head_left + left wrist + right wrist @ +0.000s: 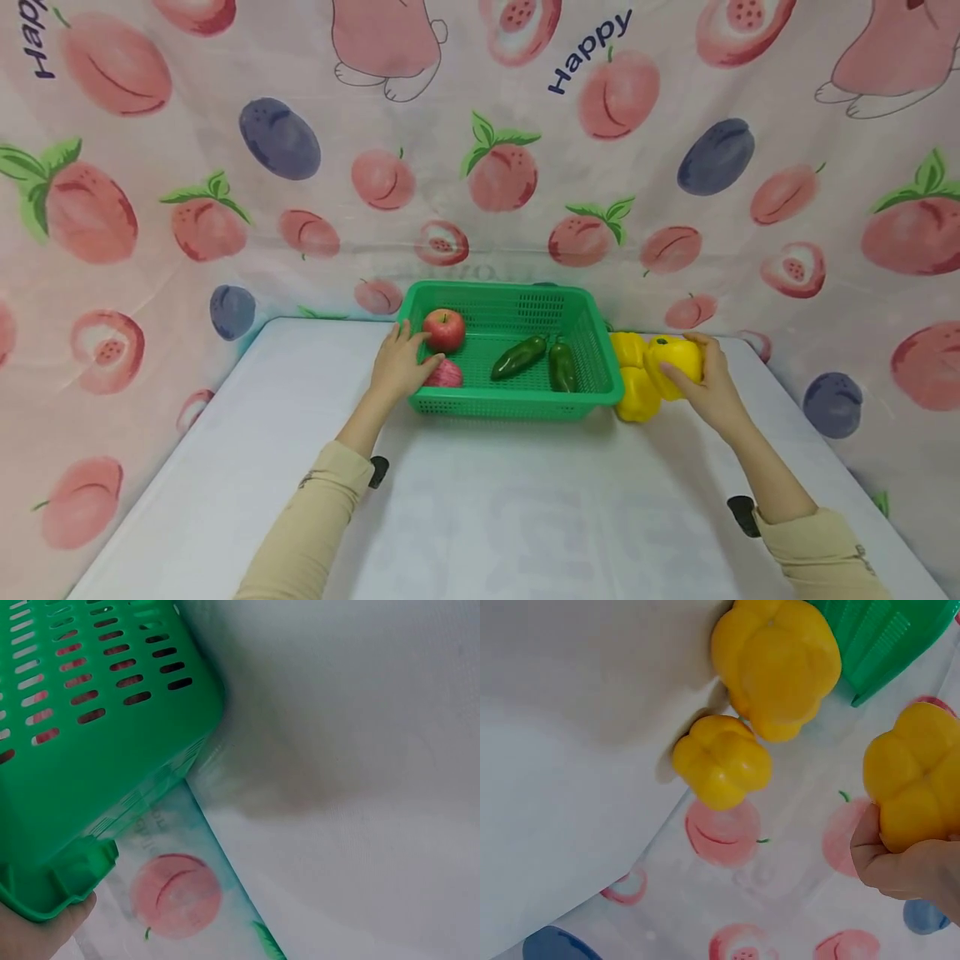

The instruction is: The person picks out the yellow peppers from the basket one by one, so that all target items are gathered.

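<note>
A green plastic basket [510, 402] stands at the back of the white table. My left hand [399, 363] grips its left rim, thumb and forefinger reaching inside; in the left wrist view, a finger [79, 909] touches the rim's outer side. Inside lie a red apple [445, 330], a pinkish striped apple [446, 374] and two dark green peppers [519, 358] [562, 367]. Right of the basket, my right hand [708, 385] holds a yellow bell pepper [678, 360] between thumb and fingers. Two more yellow bell peppers [637, 396] [628, 347] sit against the basket's right end.
The white tabletop [510, 508] extends in front of the basket toward me. Behind and beside it hangs a peach-printed cloth [525, 242], close to the basket's back. A dark strap piece [742, 515] shows by my right wrist, another [378, 472] by the left.
</note>
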The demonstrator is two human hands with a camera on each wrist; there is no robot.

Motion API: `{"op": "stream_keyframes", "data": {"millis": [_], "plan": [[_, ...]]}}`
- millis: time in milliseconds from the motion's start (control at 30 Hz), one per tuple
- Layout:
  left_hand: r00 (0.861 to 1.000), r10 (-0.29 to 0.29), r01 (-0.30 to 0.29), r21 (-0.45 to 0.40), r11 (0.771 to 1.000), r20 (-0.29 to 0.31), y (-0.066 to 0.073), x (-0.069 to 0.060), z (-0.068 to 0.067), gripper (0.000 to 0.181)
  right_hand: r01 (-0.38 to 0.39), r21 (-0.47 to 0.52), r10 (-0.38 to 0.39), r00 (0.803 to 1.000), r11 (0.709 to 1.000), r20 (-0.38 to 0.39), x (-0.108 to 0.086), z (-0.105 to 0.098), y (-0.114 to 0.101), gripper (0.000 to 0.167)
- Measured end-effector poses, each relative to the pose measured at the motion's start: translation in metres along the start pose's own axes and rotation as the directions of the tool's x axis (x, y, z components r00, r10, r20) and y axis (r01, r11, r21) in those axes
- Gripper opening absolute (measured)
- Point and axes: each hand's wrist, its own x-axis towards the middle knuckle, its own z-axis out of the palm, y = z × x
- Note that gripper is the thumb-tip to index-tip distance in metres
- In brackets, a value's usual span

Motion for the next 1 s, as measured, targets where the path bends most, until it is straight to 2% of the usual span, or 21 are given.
{"op": "stream_keyframes", "data": {"millis": [300, 667, 1000], "plan": [[1.000, 0.011, -0.011, 0.015, 1.000, -0.006, 0.001, -0.001, -0.002, 0.057, -0.120, -0.030, 0.120, 0.993, 0.992, -0.015, -0.007, -0.002, 0.011, 0.063], [1.000, 0.003, -0.003, 0.018, 1.000, 0.001, 0.000, -0.001, 0.000, 0.058, -0.147, -0.080, 0.143, 0.989, 0.986, -0.045, -0.008, -0.006, 0.030, 0.061], [1.000, 0.017, -0.016, 0.010, 1.000, -0.016, 0.001, -0.001, -0.001, 0.057, -0.166, -0.113, 0.163, 0.986, 0.980, -0.039, -0.009, -0.006, 0.041, 0.060]]}}
